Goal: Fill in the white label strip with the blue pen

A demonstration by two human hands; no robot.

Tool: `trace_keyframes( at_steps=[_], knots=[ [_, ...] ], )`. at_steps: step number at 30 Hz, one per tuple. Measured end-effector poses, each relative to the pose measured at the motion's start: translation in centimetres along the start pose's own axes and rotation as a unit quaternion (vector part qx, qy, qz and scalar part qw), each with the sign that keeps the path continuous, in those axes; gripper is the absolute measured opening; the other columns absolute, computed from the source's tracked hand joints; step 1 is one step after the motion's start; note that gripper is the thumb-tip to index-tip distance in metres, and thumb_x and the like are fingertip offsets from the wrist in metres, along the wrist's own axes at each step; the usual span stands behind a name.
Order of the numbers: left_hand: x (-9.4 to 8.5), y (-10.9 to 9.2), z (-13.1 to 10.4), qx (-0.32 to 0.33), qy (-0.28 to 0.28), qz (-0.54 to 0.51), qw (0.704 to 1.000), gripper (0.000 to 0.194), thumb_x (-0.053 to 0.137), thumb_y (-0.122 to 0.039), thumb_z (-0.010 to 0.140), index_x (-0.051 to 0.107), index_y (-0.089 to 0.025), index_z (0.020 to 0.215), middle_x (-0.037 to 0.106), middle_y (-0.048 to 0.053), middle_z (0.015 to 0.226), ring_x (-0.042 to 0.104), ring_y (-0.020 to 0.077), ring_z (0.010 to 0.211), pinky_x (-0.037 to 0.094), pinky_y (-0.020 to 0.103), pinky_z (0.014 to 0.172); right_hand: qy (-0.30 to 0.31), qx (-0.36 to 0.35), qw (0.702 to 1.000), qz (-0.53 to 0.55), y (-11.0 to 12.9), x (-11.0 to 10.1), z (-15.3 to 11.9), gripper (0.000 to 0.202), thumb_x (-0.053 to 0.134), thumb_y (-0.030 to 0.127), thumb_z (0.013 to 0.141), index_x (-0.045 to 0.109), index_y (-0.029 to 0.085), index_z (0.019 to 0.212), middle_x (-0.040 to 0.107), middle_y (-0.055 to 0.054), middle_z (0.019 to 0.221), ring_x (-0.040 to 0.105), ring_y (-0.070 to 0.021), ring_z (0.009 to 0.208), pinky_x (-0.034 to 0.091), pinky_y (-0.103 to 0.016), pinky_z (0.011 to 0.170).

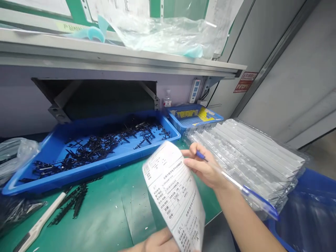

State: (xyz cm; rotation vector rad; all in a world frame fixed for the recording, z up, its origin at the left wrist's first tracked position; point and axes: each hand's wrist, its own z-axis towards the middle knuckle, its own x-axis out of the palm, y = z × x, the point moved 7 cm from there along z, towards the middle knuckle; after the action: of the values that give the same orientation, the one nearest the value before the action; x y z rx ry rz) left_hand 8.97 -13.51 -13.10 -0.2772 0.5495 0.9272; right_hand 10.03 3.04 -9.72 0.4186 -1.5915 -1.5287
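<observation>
Several printed label sheets (174,189) are held up over the green mat, slightly curled. My right hand (203,166) pinches their upper right edge, and a blue-capped pen (236,182) lies across its fingers, pointing down to the right. At the bottom, my left hand (160,241) grips the lower part of the sheets, its fingers partly hidden behind them. Behind the sheets, a blue tray (126,159) contains many small black plastic parts (97,147).
Stacked clear plastic trays (246,154) stand at the right, above a blue bin (309,210). A small blue basket (183,129) is behind. A white-handled tool (43,220) and black strips (76,201) lie left. A shelf edge (118,57) crosses above.
</observation>
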Motion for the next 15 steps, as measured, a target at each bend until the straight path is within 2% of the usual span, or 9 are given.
trace_keyframes(
  at_steps=[2, 4, 6, 9, 11, 12, 14, 15],
  knots=[
    [-1.0, 1.1, 0.4, -0.013, -0.079, 0.006, 0.997, 0.023, 0.043, -0.008, 0.076, 0.055, -0.016, 0.058, 0.057, 0.001, 0.054, 0.051, 0.0099, 0.051, 0.046, 0.022, 0.049, 0.002, -0.086, 0.996, -0.031, 2.3, 0.7, 0.7, 0.031, 0.063, 0.017, 0.067, 0.032, 0.022, 0.068, 0.063, 0.000, 0.080, 0.057, -0.0155, 0.070, 0.041, -0.026, 0.060],
    [-1.5, 1.8, 0.5, -0.013, -0.120, 0.015, 0.993, 0.023, 0.040, -0.004, 0.075, 0.052, -0.014, 0.057, 0.059, 0.005, 0.061, 0.046, 0.0100, 0.046, 0.040, 0.024, 0.043, -0.017, -0.158, 0.986, -0.047, 3.4, 0.8, 1.7, 0.030, 0.061, 0.018, 0.067, 0.031, 0.022, 0.068, 0.063, 0.001, 0.078, 0.058, -0.0155, 0.069, 0.041, -0.026, 0.060],
    [-1.1, 2.0, 0.3, -0.001, -0.108, 0.018, 0.994, 0.023, 0.036, -0.005, 0.076, 0.051, -0.013, 0.059, 0.061, 0.009, 0.070, 0.042, 0.0094, 0.043, 0.030, 0.024, 0.038, -0.048, -0.185, 0.980, -0.058, 2.7, 0.3, 3.1, 0.029, 0.060, 0.020, 0.066, 0.032, 0.022, 0.068, 0.064, 0.002, 0.078, 0.057, -0.0148, 0.066, 0.041, -0.025, 0.059],
    [-0.3, 1.6, -0.3, -0.005, -0.090, 0.028, 0.996, 0.022, 0.036, -0.006, 0.075, 0.049, -0.013, 0.060, 0.060, 0.006, 0.067, 0.031, 0.0084, 0.038, 0.017, 0.026, 0.037, -0.096, -0.152, 0.978, -0.104, -1.2, -1.2, 5.3, 0.028, 0.060, 0.023, 0.063, 0.033, 0.022, 0.067, 0.064, 0.001, 0.074, 0.055, -0.0135, 0.060, 0.040, -0.024, 0.056],
    [0.9, 1.3, -0.7, -0.016, -0.043, 0.052, 0.998, 0.019, 0.037, -0.006, 0.073, 0.051, -0.013, 0.061, 0.060, 0.005, 0.064, 0.035, 0.0098, 0.039, 0.019, 0.026, 0.038, -0.109, -0.126, 0.977, -0.134, -4.1, -2.3, 6.3, 0.028, 0.060, 0.025, 0.060, 0.033, 0.021, 0.064, 0.064, 0.000, 0.069, 0.055, -0.0142, 0.058, 0.039, -0.023, 0.054],
    [1.8, 1.4, -1.0, -0.033, 0.001, 0.068, 0.997, 0.018, 0.038, -0.008, 0.073, 0.053, -0.012, 0.066, 0.061, 0.007, 0.068, 0.043, 0.0124, 0.045, 0.026, 0.026, 0.040, -0.116, -0.120, 0.976, -0.141, -5.4, -2.8, 6.6, 0.028, 0.059, 0.026, 0.060, 0.032, 0.021, 0.063, 0.063, 0.000, 0.067, 0.054, -0.0143, 0.056, 0.038, -0.023, 0.052],
    [4.0, 2.2, -1.8, -0.077, 0.130, 0.093, 0.984, 0.022, 0.040, -0.019, 0.077, 0.058, -0.010, 0.085, 0.062, 0.013, 0.090, 0.057, 0.0238, 0.076, 0.043, 0.032, 0.056, -0.138, -0.118, 0.972, -0.146, -7.2, -4.0, 6.8, 0.027, 0.058, 0.028, 0.061, 0.031, 0.022, 0.063, 0.063, -0.001, 0.067, 0.053, -0.0144, 0.053, 0.038, -0.023, 0.050],
    [5.1, 2.8, -2.3, -0.102, 0.204, 0.095, 0.969, 0.029, 0.041, -0.029, 0.080, 0.057, -0.010, 0.097, 0.059, 0.015, 0.103, 0.053, 0.0306, 0.095, 0.045, 0.039, 0.069, -0.152, -0.117, 0.970, -0.153, -7.8, -4.5, 6.8, 0.026, 0.057, 0.029, 0.062, 0.031, 0.022, 0.064, 0.064, -0.001, 0.068, 0.053, -0.0147, 0.054, 0.038, -0.024, 0.050]
  ],
)
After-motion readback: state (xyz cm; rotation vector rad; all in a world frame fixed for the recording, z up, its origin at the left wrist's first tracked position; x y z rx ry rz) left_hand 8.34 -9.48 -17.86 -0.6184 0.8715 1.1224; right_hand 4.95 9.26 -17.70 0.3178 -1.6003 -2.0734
